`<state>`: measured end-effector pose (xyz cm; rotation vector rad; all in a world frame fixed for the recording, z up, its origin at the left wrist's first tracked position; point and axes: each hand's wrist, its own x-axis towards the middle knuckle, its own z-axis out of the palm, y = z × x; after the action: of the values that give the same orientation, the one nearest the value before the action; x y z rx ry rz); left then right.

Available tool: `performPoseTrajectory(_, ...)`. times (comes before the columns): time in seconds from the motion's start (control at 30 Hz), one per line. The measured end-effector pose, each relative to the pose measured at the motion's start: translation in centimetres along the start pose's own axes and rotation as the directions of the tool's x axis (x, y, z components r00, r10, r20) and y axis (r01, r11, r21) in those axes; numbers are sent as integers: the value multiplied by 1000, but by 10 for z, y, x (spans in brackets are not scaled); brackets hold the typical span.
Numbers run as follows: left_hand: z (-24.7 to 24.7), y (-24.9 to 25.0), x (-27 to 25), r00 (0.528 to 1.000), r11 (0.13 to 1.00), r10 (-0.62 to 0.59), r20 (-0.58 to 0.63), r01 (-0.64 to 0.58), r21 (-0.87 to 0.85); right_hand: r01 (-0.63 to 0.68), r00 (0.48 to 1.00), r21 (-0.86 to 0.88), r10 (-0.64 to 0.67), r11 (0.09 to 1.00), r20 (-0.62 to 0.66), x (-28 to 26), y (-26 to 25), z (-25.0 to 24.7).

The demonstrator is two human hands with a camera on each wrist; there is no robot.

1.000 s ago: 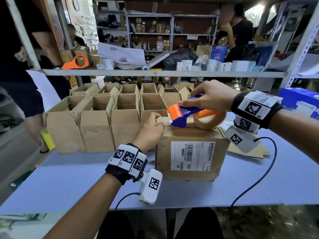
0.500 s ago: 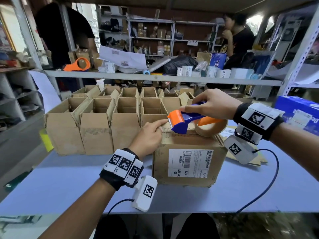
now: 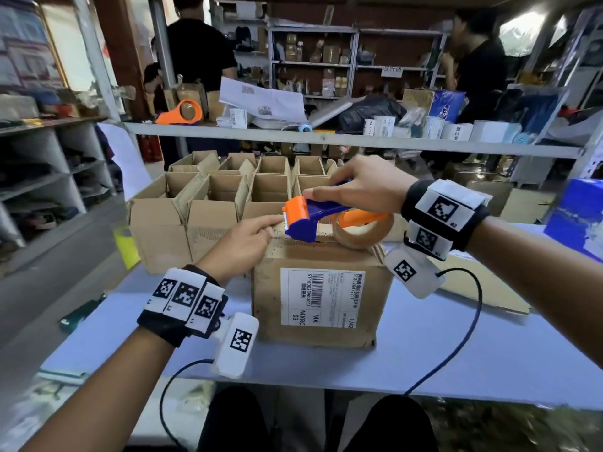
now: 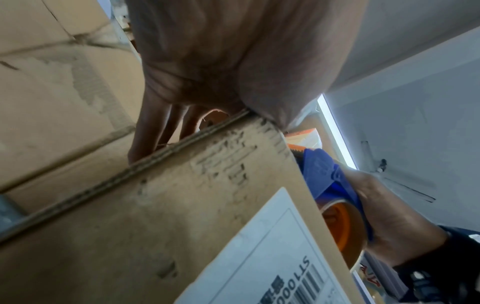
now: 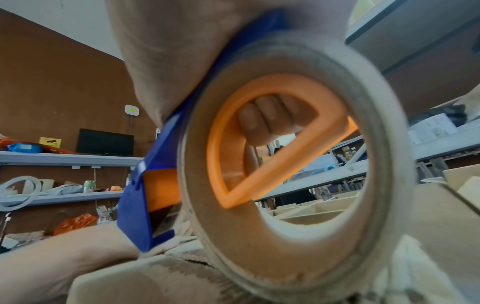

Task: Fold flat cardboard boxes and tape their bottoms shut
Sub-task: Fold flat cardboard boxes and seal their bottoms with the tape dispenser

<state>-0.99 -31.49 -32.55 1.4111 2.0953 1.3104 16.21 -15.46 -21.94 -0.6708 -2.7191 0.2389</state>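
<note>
A closed-up cardboard box [image 3: 319,305] with a white barcode label stands on the blue table [image 3: 456,353]. My right hand [image 3: 355,190] grips a blue and orange tape dispenser [image 3: 300,220], whose mouth sits on the box top at its far left edge. The tape roll [image 3: 362,233] rests just above the top. My left hand [image 3: 248,236] holds that same edge, one digit stretched out to the dispenser's mouth. In the left wrist view its fingers [image 4: 145,131] reach down the box [image 4: 182,226] side. The right wrist view shows my fingers [image 5: 265,117] curled through the orange handle inside the roll [image 5: 298,226].
Several open-topped boxes [image 3: 208,223] stand in rows to the left and behind. Flat cardboard [image 3: 483,288] lies to the right, near a blue carton [image 3: 577,216]. A metal shelf [image 3: 326,138] above carries a second orange dispenser [image 3: 182,112] and packages. Two people stand behind it.
My left hand has stretched out from a loose fist at the box edge until it touches the dispenser's mouth. The right hand and dispenser have barely moved.
</note>
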Motion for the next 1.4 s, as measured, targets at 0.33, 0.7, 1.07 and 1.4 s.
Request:
performPoseTrajectory(0.33,-11,-6,-8,996,992,-82,-38,78,-100,4,1000,-51,-5,999,-31,14,-17,12)
performPoseTrajectory(0.7,-5,-11,-8,996,999,-32,-79,31,-22,38,999,-68,-37,997,11,10,-18,6)
performPoseTrajectory(1.07,13,2,0,998,998,-53,-36,51,-39,37,999,-110,-35,993,16,-10,0,-8)
performPoseTrajectory(1.4,9,10,-7,999,999,-50,-18,50,-22,3,1000,-118,-3,993,2,-15,18,-18)
